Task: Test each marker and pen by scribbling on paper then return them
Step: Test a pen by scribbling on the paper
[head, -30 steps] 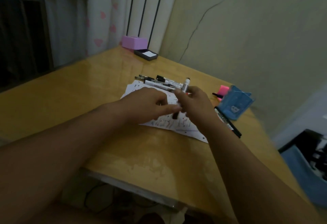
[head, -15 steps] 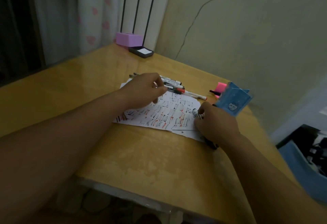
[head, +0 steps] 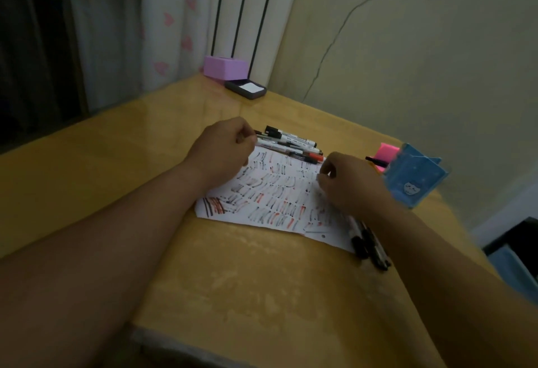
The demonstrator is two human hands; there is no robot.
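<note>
Dim, flat indoor light is falling on a glossy yellow wooden table (head: 116, 164). A pale sheen is spreading toward its far corner, and the scribbled white paper sheet (head: 279, 193) is showing brightest. Wide-angle bending and soft blur are smearing the frame's edges.

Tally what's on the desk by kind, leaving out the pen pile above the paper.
Scribbled paper: 1
Black markers at paper's right edge: 2
Blue holder: 1
Pink highlighter: 1
Pink box: 1
Dark tray: 1
Total: 7
</note>
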